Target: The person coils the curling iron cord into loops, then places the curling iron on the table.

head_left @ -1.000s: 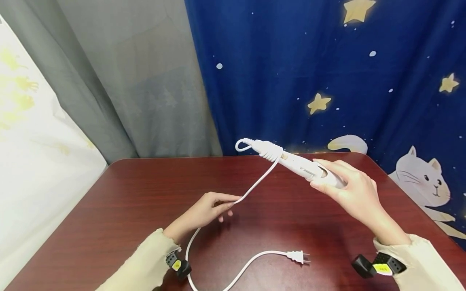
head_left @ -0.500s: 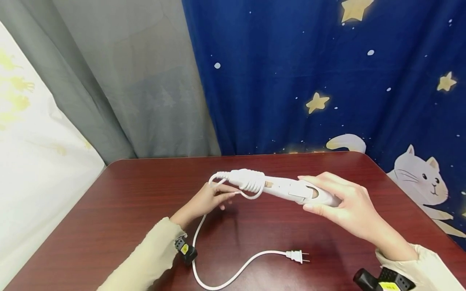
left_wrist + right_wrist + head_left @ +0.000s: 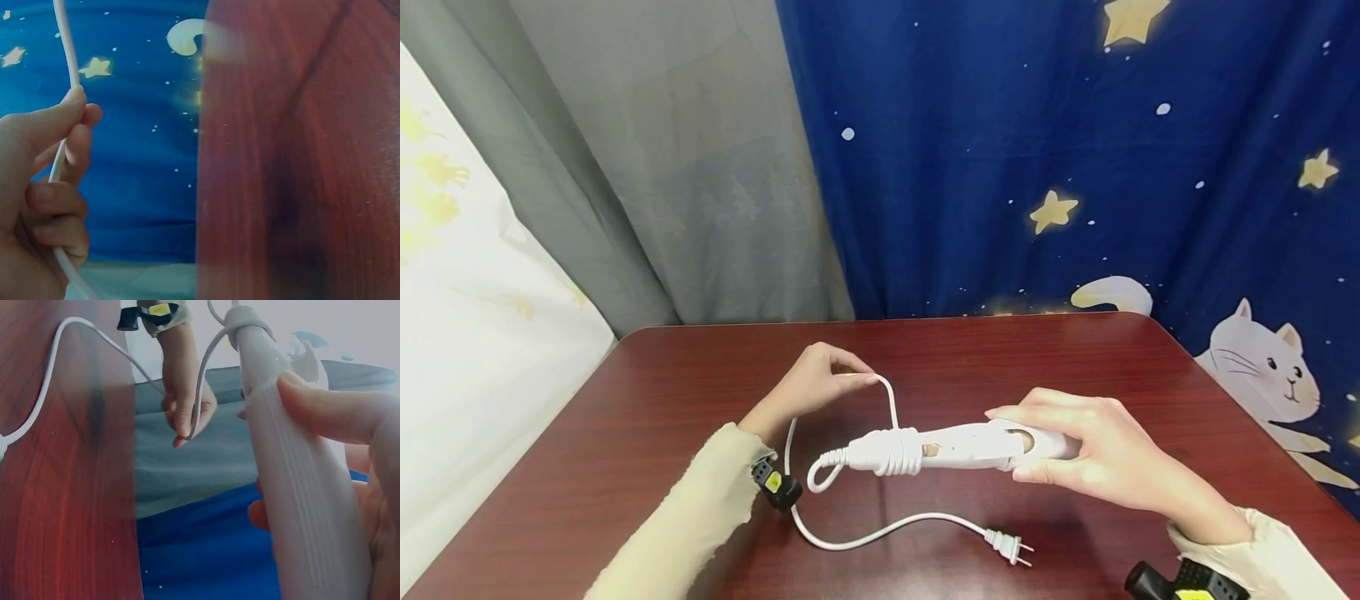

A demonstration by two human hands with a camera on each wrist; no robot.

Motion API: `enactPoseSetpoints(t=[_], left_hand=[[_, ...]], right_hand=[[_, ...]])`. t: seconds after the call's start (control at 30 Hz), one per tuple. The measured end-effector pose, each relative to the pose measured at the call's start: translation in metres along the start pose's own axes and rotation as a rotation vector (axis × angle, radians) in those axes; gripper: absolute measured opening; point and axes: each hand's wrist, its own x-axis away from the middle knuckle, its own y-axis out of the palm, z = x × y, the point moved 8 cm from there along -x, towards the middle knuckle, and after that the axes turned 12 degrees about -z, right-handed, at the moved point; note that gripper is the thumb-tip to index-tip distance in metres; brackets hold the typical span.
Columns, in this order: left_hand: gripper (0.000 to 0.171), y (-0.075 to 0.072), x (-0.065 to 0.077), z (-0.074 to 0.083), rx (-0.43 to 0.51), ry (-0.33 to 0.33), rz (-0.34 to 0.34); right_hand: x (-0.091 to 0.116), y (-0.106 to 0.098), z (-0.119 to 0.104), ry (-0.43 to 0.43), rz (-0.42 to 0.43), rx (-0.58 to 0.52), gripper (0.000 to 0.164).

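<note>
My right hand (image 3: 1097, 446) grips one end of a white hair iron (image 3: 962, 446), held nearly level above the table. In the right wrist view, my thumb lies along the iron's ribbed casing (image 3: 300, 487). Several turns of white cord (image 3: 900, 452) wrap its other end, where a small loop sticks out. Beyond and left of the iron, my left hand (image 3: 816, 383) pinches the free cord between thumb and fingertips. The left wrist view shows this cord (image 3: 67, 44) running through the hand, its lower fingers curled. The two-pin plug (image 3: 1006, 546) is nearer me.
A dark red wooden table (image 3: 700, 400) spreads beneath both hands. Behind it hang a grey curtain (image 3: 700, 167) and a blue star-patterned curtain (image 3: 955, 167). White cloth (image 3: 490, 350) covers the left side. Cord trails in a curve toward the plug.
The hair iron has come down, leftward and nearer me, turning from tilted to nearly level. My left hand has risen to its far side with the cord. The plug has shifted slightly.
</note>
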Motion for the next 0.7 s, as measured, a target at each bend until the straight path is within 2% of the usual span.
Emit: enactPoseSetpoints(t=[0.13,0.23,0.47,0.7], left_hand=[[0.008,-0.008,0.001,0.008,-0.008,-0.029,0.023],[0.007,-0.015,0.002,0.018,-0.007,-0.014,0.047],[0.005,-0.028,0.004,0.049,0.03,0.074,0.087],[0.005,-0.026,0.011,0.087,0.003,0.206,0.075]], right_hand=[[-0.002,0.007,-0.002,-0.016,-0.038,0.033,0.046],[-0.005,0.014,-0.004,-0.027,-0.066,0.05,0.044],[-0.012,0.033,0.0,0.004,-0.164,0.129,0.04],[-0.016,0.046,0.014,0.11,-0.207,0.235,0.041]])
